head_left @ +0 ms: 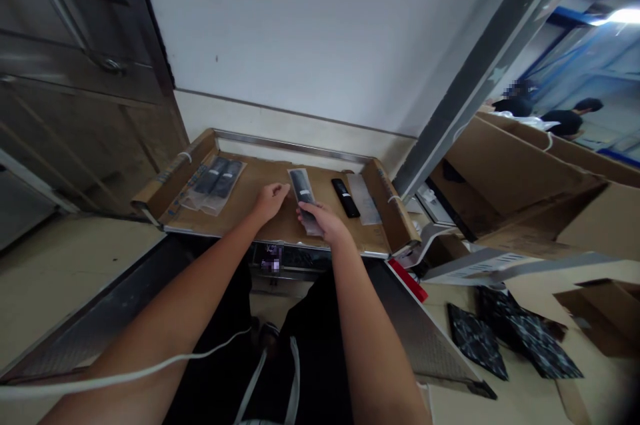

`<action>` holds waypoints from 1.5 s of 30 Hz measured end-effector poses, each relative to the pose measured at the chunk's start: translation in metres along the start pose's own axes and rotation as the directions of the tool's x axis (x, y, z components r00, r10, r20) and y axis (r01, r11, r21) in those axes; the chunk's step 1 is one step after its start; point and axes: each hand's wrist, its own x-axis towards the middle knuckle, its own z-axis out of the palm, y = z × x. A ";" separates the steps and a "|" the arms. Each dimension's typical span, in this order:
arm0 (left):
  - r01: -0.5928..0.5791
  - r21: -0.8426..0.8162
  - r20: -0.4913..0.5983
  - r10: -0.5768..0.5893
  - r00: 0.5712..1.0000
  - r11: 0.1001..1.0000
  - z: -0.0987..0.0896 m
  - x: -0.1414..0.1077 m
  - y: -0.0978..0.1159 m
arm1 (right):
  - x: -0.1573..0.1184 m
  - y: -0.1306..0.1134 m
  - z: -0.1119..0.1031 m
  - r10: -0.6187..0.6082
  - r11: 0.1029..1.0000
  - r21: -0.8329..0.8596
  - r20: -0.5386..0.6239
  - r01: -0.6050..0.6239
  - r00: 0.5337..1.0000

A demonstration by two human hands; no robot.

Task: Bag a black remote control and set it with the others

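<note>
My right hand [320, 219] is closed on a black remote control in a clear plastic sleeve [302, 183], its thumb lying across the lower part. Just left of that sleeve is my left hand [273, 200], fingers curled and pinched together; whatever they may hold is hidden. To the right lies a bare black remote control [345, 197] with a small white label. An apparently empty clear sleeve [365, 199] sits beside it. At the left end of the cardboard-lined tray table [260, 175], two remotes in clear sleeves [215, 181] lie side by side.
Cardboard side walls [173, 168] edge the table, with a white wall [300, 31] behind. Large cardboard boxes [530, 178] stand at the right. Dark patterned pieces [525, 335] lie on the floor. A white cable [165, 363] crosses my left arm. Other people [565, 119] are in the far background.
</note>
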 end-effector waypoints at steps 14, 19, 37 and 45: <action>-0.031 0.132 -0.037 0.037 0.999 0.991 -0.007 0.000 0.002 | 0.017 0.019 0.037 -0.164 0.964 0.226 0.079 0.143 0.983; 0.031 0.260 -0.072 -0.013 0.997 0.965 -0.005 0.000 0.002 | 0.021 0.018 0.036 -0.121 0.967 0.235 0.064 0.102 0.991; 0.372 0.072 0.102 -0.377 0.920 0.926 -0.019 0.017 0.017 | 0.024 0.023 0.041 -0.234 0.972 0.048 0.096 0.230 0.968; 0.192 0.887 -0.118 -0.196 0.973 0.420 -0.085 0.035 0.041 | 0.020 0.023 0.042 -0.193 0.980 0.061 0.045 0.191 0.980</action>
